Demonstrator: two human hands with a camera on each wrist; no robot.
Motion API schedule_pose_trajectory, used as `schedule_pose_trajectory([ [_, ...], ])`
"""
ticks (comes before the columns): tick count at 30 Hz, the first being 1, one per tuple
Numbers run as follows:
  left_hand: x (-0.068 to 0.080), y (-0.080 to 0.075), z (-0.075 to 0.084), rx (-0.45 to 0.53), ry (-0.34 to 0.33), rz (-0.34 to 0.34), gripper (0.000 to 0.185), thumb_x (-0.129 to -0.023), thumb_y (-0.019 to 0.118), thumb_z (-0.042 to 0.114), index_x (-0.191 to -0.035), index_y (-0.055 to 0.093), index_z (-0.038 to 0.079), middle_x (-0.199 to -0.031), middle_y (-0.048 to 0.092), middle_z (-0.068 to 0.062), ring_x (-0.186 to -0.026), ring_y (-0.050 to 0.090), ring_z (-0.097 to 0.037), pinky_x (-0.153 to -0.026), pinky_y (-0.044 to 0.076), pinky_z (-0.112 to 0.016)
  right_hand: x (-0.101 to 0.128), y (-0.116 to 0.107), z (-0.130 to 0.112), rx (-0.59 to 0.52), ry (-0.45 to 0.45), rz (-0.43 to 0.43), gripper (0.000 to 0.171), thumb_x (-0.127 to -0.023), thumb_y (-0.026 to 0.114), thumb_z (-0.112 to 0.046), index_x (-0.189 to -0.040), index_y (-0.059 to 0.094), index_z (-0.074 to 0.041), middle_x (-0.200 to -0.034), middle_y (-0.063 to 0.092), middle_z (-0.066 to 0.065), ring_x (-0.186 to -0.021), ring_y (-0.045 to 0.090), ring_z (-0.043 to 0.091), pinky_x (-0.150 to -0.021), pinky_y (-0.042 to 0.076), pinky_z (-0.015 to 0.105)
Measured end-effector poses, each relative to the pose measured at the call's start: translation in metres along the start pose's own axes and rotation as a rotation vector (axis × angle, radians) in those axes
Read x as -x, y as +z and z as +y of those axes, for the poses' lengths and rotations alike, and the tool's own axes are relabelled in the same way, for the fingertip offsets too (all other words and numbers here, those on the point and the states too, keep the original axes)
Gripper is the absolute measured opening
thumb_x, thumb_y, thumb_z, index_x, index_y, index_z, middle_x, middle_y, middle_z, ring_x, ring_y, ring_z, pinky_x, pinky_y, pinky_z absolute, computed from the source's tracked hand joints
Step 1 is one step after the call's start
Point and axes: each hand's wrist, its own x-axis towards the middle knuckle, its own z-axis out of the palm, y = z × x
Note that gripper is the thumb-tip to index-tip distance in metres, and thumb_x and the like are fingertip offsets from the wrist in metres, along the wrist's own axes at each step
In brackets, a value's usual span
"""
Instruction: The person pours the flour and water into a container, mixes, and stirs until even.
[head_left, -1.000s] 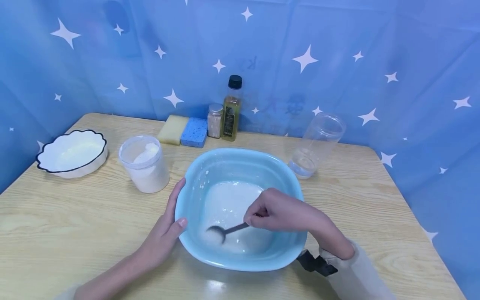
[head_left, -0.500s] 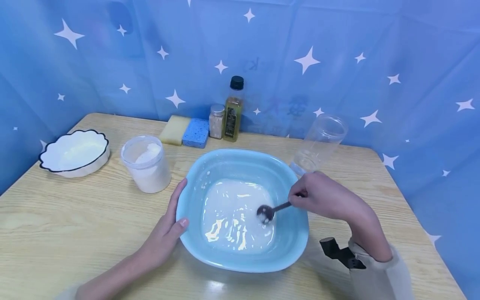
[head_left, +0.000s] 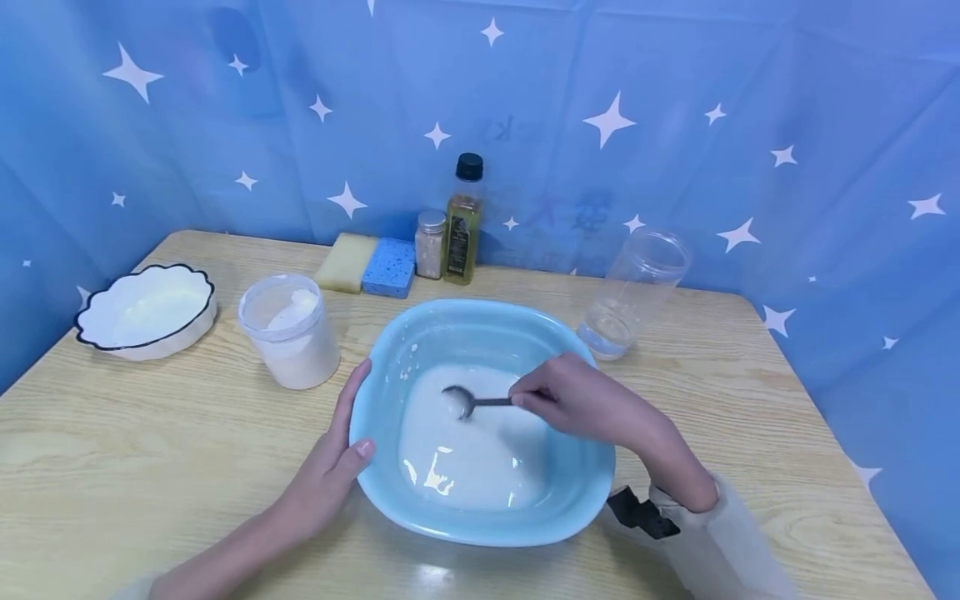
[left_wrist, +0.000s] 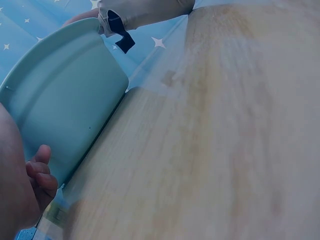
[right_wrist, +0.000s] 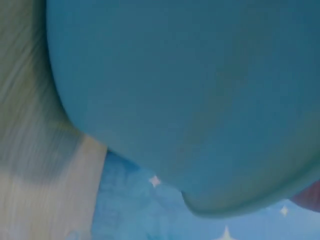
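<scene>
A light blue basin (head_left: 375, 433) with white milky liquid (head_left: 472, 454) stands at the table's near middle. My right hand (head_left: 570, 398) pinches the handle of a dark spoon (head_left: 468, 402), whose bowl dips into the liquid near the basin's far side. My left hand (head_left: 333, 462) lies with straight fingers against the basin's left outer wall, thumb by the rim. In the left wrist view the basin's outside (left_wrist: 65, 100) fills the left, with fingertips (left_wrist: 42, 172) under it. The right wrist view shows only the blurred basin wall (right_wrist: 190, 100).
A jar of white powder (head_left: 290, 330) stands left of the basin, a scalloped white dish (head_left: 145, 310) further left. Yellow (head_left: 345, 262) and blue (head_left: 390, 267) sponges, a shaker (head_left: 430, 243) and an oil bottle (head_left: 462, 220) line the back. A clear jar (head_left: 630, 296) stands right.
My right hand has swept the spoon around inside the basin: near front a second ago, then right side, now far middle. The left hand has stayed on the basin.
</scene>
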Motion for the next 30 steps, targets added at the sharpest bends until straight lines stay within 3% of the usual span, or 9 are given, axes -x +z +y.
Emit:
schedule_pose_trajectory([
  [5, 0.001, 0.0, -0.002, -0.007, -0.004, 0.001, 0.068, -0.096, 0.037, 0.011, -0.15, 0.0, 0.03, -0.155, 0.005, 0.0, -0.126, 0.036, -0.038, -0.087, 0.048, -0.032, 0.007, -0.004, -0.003, -0.15, -0.036, -0.159, 0.024, -0.092, 0.055, -0.006, -0.07, 0.065, -0.011, -0.055, 0.03, -0.013, -0.047, 0.025, 0.0, -0.044, 0.023, 0.015],
  [10, 0.0, 0.0, -0.001, 0.021, 0.001, 0.001, 0.068, -0.096, 0.037, 0.01, -0.15, 0.0, 0.03, -0.155, 0.006, 0.0, -0.124, 0.039, -0.039, -0.081, 0.051, -0.031, 0.023, -0.021, -0.003, -0.194, 0.013, -0.26, 0.026, -0.091, 0.056, -0.009, -0.066, 0.064, -0.014, -0.054, 0.025, -0.013, -0.047, 0.02, 0.001, -0.044, 0.02, 0.016],
  [18, 0.0, 0.0, 0.001, -0.003, 0.006, 0.019, 0.068, -0.095, 0.038, 0.011, -0.15, 0.002, 0.03, -0.155, 0.008, -0.001, -0.123, 0.041, -0.039, -0.082, 0.05, -0.032, 0.035, -0.037, -0.012, 0.008, 0.227, -0.064, 0.024, -0.078, 0.056, -0.002, -0.063, 0.065, -0.017, -0.051, 0.032, -0.012, -0.047, 0.025, 0.002, -0.044, 0.026, 0.018],
  [21, 0.0, -0.001, 0.0, -0.018, 0.017, 0.012, 0.068, -0.095, 0.037, 0.01, -0.15, 0.001, 0.028, -0.155, 0.007, -0.002, -0.124, 0.039, -0.039, -0.084, 0.049, -0.034, 0.033, -0.038, -0.011, 0.065, 0.267, 0.005, 0.024, -0.079, 0.054, -0.001, -0.063, 0.065, -0.015, -0.052, 0.039, -0.01, -0.046, 0.025, 0.004, -0.043, 0.026, 0.019],
  [26, 0.0, -0.001, 0.001, -0.015, 0.009, 0.007, 0.068, -0.096, 0.037, 0.011, -0.15, 0.001, 0.029, -0.155, 0.007, -0.002, -0.123, 0.04, -0.04, -0.082, 0.05, -0.033, 0.023, -0.03, -0.002, 0.101, 0.289, 0.111, 0.024, -0.083, 0.054, -0.001, -0.067, 0.066, -0.013, -0.053, 0.044, -0.007, -0.047, 0.031, 0.007, -0.045, 0.03, 0.022],
  [30, 0.0, 0.0, 0.001, 0.007, -0.002, 0.009, 0.068, -0.095, 0.037, 0.011, -0.15, 0.001, 0.03, -0.155, 0.007, -0.001, -0.122, 0.041, -0.04, -0.079, 0.052, -0.031, 0.01, -0.017, 0.003, 0.005, 0.225, 0.069, 0.018, -0.088, 0.057, -0.006, -0.078, 0.072, -0.009, -0.055, 0.047, -0.007, -0.046, 0.034, 0.005, -0.044, 0.03, 0.02],
])
